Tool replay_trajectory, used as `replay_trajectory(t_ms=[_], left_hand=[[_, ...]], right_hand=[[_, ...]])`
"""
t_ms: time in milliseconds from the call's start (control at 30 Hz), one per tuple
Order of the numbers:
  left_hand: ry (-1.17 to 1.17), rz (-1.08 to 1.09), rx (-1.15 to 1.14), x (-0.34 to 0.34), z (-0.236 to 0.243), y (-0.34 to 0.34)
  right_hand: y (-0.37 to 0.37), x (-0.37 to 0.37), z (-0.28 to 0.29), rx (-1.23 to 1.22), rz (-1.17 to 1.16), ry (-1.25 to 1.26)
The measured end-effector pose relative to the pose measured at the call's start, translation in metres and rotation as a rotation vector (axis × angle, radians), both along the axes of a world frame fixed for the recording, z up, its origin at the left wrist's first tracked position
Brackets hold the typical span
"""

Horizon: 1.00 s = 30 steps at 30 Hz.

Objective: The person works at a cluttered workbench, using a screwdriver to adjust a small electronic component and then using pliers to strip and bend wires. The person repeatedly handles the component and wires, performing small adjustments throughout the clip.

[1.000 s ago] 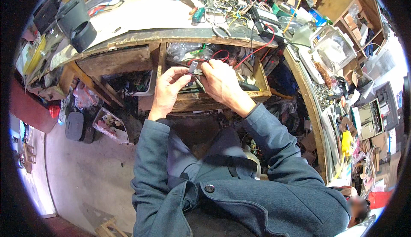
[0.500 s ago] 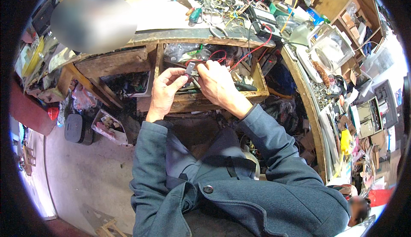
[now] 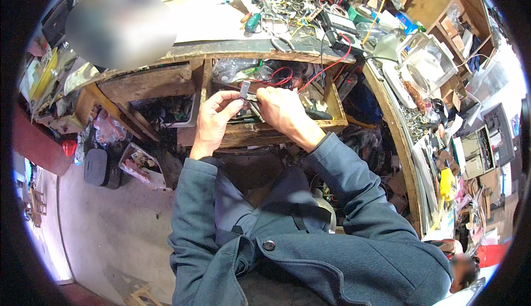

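Grey tab (image 3: 244, 89), any writing unreadable

At ten o'clock from the view's centre, the left hand (image 3: 212, 119) pinches a small grey piece (image 3: 244, 89); at one, the right hand (image 3: 286, 110) curls just beside it, its grip unclear. An open wooden drawer (image 3: 249, 135) shows at twelve, a clear plastic container (image 3: 427, 63) at two, a dark case (image 3: 97, 168) at nine.

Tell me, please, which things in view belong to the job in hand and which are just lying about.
In hand:
- small grey piece, held by the left hand
- right hand close beside it, contents unclear

Apparently lying about:
- green-handled tool
- clear plastic container
- black case
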<state>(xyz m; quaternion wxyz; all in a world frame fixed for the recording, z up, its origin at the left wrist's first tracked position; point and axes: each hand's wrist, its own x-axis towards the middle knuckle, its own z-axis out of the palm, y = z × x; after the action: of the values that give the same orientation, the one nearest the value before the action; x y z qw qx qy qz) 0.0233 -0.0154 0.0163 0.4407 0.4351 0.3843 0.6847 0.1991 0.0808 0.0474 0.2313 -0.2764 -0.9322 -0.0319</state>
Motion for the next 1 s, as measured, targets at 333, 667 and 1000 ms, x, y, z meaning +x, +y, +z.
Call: replay_trajectory(t_ms=[333, 667, 1000], left_hand=[[0.042, 0.095, -0.007, 0.001, -0.003, 0.004], [0.058, 0.084, -0.001, 0.002, 0.001, 0.002], [0.078, 0.103, -0.029, 0.003, 0.001, 0.002]], right_hand=[[-0.01, -0.001, 0.008, -0.048, 0.007, 0.099], [-0.009, 0.003, 0.006, -0.054, -0.022, 0.038], [-0.01, 0.004, 0.011, -0.048, -0.02, 0.053]])
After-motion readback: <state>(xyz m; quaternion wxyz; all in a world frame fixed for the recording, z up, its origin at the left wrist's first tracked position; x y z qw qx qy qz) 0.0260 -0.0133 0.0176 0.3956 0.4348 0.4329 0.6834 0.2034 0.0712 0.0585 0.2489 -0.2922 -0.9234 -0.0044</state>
